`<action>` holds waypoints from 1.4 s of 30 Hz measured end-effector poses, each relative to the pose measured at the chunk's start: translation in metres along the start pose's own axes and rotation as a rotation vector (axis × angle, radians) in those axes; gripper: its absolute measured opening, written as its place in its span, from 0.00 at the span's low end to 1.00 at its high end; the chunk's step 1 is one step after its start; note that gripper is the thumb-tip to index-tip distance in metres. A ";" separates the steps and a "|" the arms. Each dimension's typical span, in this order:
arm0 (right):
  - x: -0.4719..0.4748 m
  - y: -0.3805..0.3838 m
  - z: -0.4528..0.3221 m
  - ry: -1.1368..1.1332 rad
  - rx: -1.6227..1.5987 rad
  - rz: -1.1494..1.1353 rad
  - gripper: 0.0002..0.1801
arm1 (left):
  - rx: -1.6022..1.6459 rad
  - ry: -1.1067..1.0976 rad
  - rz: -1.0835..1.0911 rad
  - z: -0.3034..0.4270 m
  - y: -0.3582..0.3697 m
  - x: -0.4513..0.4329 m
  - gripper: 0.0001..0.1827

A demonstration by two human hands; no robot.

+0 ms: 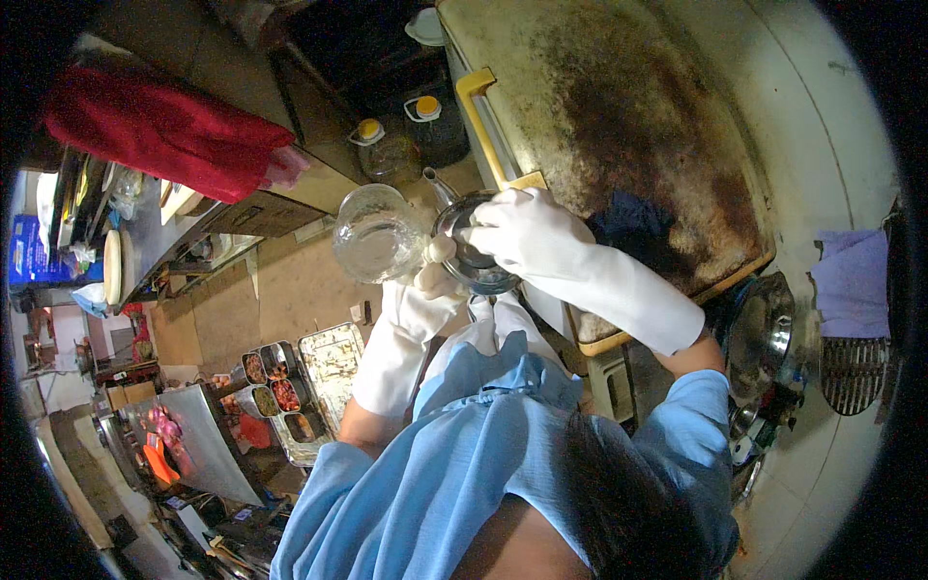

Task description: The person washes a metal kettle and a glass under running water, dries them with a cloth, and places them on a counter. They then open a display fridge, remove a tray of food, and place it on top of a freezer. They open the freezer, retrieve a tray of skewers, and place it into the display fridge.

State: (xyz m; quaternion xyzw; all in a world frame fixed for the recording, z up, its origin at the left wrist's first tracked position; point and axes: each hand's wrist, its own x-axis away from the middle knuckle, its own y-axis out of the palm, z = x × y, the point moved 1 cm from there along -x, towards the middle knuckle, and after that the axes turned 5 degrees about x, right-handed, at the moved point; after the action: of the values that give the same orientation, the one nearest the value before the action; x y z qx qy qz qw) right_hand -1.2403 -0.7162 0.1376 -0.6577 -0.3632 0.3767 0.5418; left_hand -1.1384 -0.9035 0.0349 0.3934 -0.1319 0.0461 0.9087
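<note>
Both my hands wear long white rubber gloves. My left hand (433, 272) grips the near side of a clear glass vessel (373, 235), perhaps a jug, whose round mouth faces up. Right beside it is a shiny metal kettle (482, 279) with a thin spout (439, 185) pointing away from me. My right hand (525, 228) reaches over the kettle's top with bent fingers, holding it there. Whether those fingers pinch a lid or the rim is hidden. The left fingertips lie against the kettle's side or very near it.
A stained chest freezer (540, 94) with a yellow handle (475, 109) stands at right. Two yellow-capped plastic bottles (391, 154) stand beyond the kettle. A red cloth (167, 134) hangs over the left counter. Food containers (274, 384) and a tray (330, 362) lie lower left.
</note>
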 end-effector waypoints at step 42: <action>0.060 0.040 0.033 0.155 -0.568 0.418 0.30 | -0.933 0.414 -0.320 -0.023 0.021 -0.015 0.24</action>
State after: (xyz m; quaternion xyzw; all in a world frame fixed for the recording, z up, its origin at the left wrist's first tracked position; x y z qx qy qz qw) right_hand -1.2393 -0.6544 0.0881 -0.8687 -0.2691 0.3122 0.2747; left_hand -1.1516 -0.8717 0.0306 -0.0547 0.1053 -0.0798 0.9897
